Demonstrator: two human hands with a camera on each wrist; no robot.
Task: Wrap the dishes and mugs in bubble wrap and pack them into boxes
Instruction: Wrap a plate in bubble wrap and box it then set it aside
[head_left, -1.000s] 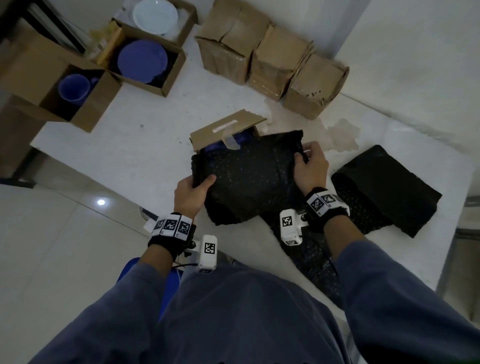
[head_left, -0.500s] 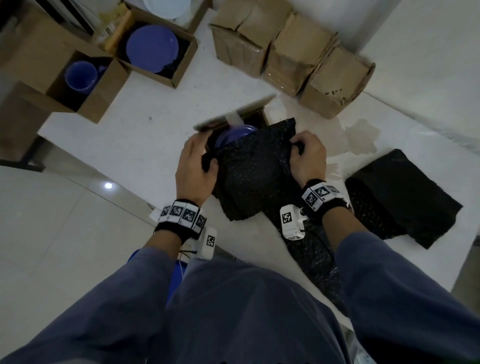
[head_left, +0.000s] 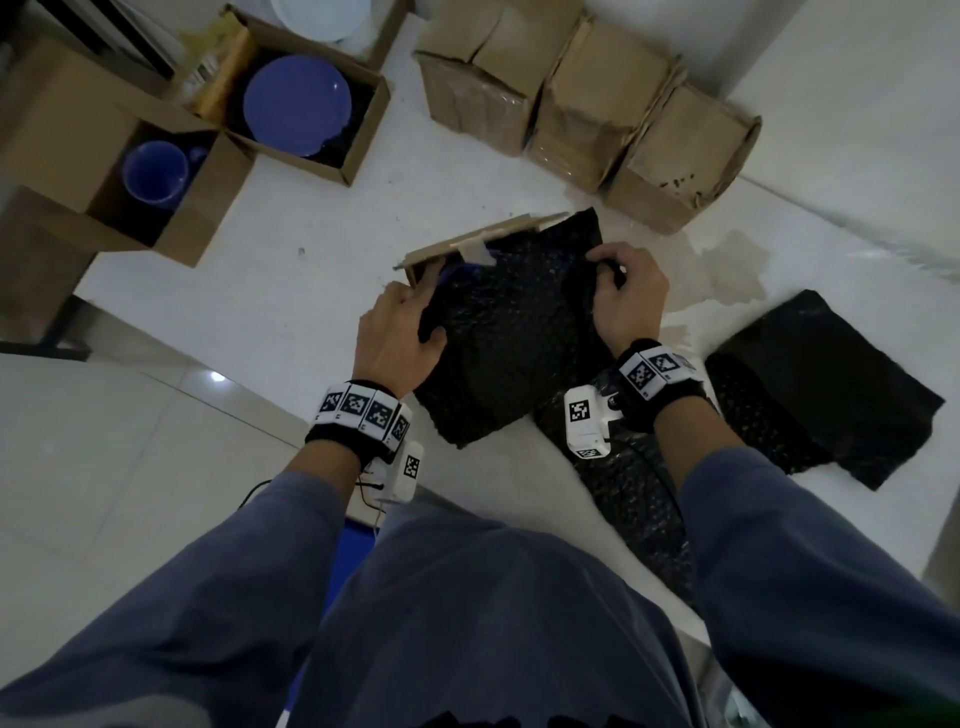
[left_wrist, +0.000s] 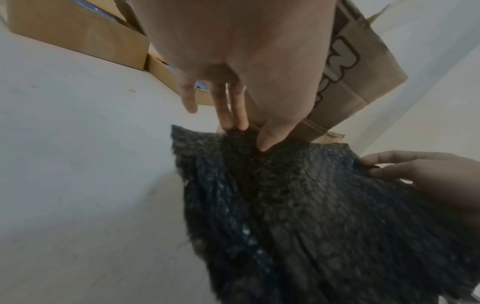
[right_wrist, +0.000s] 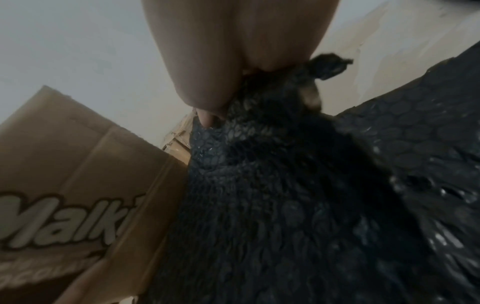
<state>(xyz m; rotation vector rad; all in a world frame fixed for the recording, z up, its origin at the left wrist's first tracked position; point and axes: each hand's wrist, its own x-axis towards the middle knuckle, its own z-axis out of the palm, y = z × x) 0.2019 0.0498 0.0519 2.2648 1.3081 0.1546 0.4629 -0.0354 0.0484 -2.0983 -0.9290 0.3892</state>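
Bare table (head_left: 311, 291) left of the box (head_left: 467, 244) – closed boxes (head_left: 587, 104) block behind

— What can you read?

— On the side of the cardboard box (right_wrist: 78, 185) beside the bubble wrap, big pale outlined letters spell "Malk", then the wrap cuts them off. A smaller line runs beneath, too blurred to read.

— Anything else?

— Your left wrist view catches the same box (left_wrist: 363, 67) with only an "M". Your wristbands (head_left: 363, 410) carry square black-and-white coded markers, no letters.
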